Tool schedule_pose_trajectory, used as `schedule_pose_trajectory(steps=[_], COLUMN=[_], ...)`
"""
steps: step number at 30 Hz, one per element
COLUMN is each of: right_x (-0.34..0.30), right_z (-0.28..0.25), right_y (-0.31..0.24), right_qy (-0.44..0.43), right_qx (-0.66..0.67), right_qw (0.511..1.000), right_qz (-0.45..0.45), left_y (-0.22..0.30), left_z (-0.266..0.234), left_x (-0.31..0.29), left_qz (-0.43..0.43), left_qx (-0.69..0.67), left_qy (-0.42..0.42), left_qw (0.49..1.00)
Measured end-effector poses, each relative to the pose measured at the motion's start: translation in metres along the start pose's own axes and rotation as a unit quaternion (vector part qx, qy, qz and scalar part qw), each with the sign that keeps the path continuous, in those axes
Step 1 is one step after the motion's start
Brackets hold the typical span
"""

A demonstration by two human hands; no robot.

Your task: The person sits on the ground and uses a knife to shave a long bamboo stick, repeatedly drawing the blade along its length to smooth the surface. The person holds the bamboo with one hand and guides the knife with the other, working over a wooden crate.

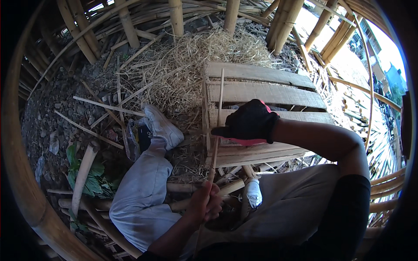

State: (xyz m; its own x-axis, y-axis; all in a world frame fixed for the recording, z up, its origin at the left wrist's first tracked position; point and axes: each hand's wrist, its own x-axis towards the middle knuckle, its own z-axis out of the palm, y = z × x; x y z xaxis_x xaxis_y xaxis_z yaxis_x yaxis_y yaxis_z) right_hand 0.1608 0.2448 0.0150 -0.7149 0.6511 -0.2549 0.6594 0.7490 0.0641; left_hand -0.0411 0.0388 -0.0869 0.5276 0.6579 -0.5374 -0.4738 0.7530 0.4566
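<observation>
A long, thin bamboo strip [220, 91] slants away from me, over the left end of a slatted wooden crate [266, 92]. My left hand [204, 203], bare, is closed around its near part, close to my lap. Farther up, my right hand [250, 123] wears a black glove with a pinkish-red underside. Its fingers are closed at the strip above the crate, one digit lying across it. Whether that glove also covers a tool cannot be made out. The strip's near end runs down past my left wrist into shadow.
Pale shavings [191, 65] are heaped behind the crate. Loose bamboo sticks [102, 104] lie on the stony ground at left, by a leafy plant [93, 176]. Upright bamboo poles [176, 17] stand along the back. A stack of cut bamboo [363, 126] lies at right. My shoes flank the crate's near left corner.
</observation>
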Motion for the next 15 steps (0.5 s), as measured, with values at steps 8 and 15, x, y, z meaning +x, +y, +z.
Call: schedule_pose_trajectory(steps=[8,15], right_x=[-0.012,0.014], right_z=[-0.014,-0.025], right_y=[-0.03,0.031], right_qy=[-0.071,-0.053], right_qx=[-0.031,-0.058], right_qw=[0.997,0.992], right_qz=[-0.013,0.096], left_y=[-0.003,0.001], left_z=[-0.003,0.007], left_x=[0.0,-0.004], left_qz=[-0.003,-0.011], left_qx=[-0.003,0.0], left_qy=[-0.022,0.005], left_qw=[1.0,1.0])
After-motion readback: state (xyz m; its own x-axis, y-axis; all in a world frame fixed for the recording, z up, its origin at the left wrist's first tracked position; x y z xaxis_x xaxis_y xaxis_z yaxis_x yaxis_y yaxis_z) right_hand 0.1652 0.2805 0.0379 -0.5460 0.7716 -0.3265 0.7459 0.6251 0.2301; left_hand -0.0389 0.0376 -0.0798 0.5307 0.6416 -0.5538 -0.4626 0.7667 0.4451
